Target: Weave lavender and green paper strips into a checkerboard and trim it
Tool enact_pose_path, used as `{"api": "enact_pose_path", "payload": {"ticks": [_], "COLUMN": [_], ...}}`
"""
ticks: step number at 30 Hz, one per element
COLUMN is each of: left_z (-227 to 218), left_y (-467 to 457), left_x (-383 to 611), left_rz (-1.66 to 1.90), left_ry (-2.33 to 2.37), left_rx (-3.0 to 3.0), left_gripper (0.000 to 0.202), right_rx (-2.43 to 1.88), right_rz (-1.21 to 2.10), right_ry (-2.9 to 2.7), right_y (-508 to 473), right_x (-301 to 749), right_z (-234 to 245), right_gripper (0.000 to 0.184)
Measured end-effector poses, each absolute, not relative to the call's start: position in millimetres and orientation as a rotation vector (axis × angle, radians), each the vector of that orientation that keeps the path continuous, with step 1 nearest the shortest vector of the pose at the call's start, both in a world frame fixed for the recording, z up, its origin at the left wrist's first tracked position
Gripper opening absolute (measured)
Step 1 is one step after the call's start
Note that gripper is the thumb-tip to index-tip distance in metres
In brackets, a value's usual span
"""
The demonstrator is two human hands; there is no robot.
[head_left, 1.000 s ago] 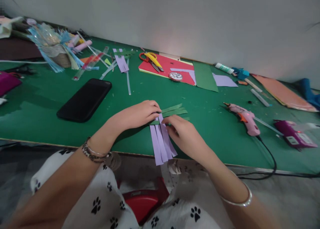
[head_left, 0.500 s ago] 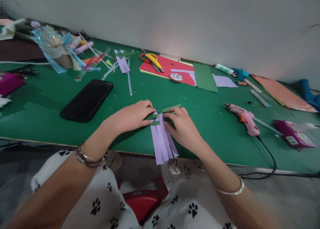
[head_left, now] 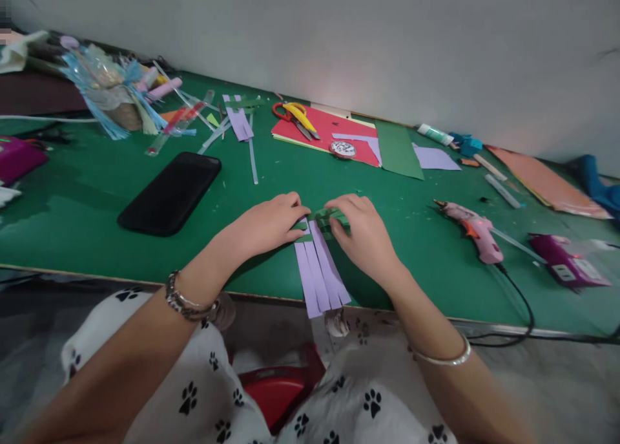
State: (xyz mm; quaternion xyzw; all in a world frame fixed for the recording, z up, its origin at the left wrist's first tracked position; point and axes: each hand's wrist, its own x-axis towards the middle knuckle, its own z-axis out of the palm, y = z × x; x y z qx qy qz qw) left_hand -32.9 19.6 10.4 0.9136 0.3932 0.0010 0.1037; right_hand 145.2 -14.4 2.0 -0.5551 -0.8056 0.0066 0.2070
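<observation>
A lilac paper (head_left: 320,269) slit into long strips lies near the table's front edge, its loose ends hanging over it. Narrow green paper strips (head_left: 320,216) cross its upper part, some passing over and under the lilac ones. My left hand (head_left: 268,225) pins the upper left of this weave between fingertips and thumb. On the right side, the curled fingers and thumb of my right hand (head_left: 363,234) hold the ends of the green strips. My fingers partly cover the crossing.
A black phone (head_left: 169,193) lies to the left. Scissors (head_left: 296,119) rest on red paper (head_left: 324,130) behind. A pink glue gun (head_left: 472,227) with a trailing cable lies right, near a purple power box (head_left: 564,256). Craft materials (head_left: 116,88) are piled at the back left.
My right hand has shifted slightly right and up, and the green strip's right end has swung down among the other green strips. My left hand has slid a little to the right.
</observation>
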Motion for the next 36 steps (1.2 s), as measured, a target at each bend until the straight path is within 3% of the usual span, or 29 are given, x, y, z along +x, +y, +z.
{"api": "enact_pose_path", "payload": {"ticks": [4,12,21,36], "left_z": [10.9,11.9,11.4,11.6], "left_y": [19.0,19.4,19.6,12.2], "left_x": [-32.6,-32.1,-32.6,-33.9], "left_rz": [-0.007,-0.013,-0.011,-0.149], "left_ry": [1.171,1.151,1.147,1.062], "left_rx": [2.699,2.722,2.749,3.010], "left_gripper": [0.034,0.031,0.029,0.041], "right_rx": [-1.573,-1.854,-1.955,-1.956], "right_rz": [-0.035,-0.041,-0.030,0.248], "right_ry": [-2.346,-2.321,-2.232,-2.114], "right_y": [-10.2,-4.1,5.0,8.9], "right_x": [145.2,133.6,133.6,144.1], "right_z": [4.8,8.0,1.7,1.4], "right_gripper": [0.033,0.012,0.012,0.007]}}
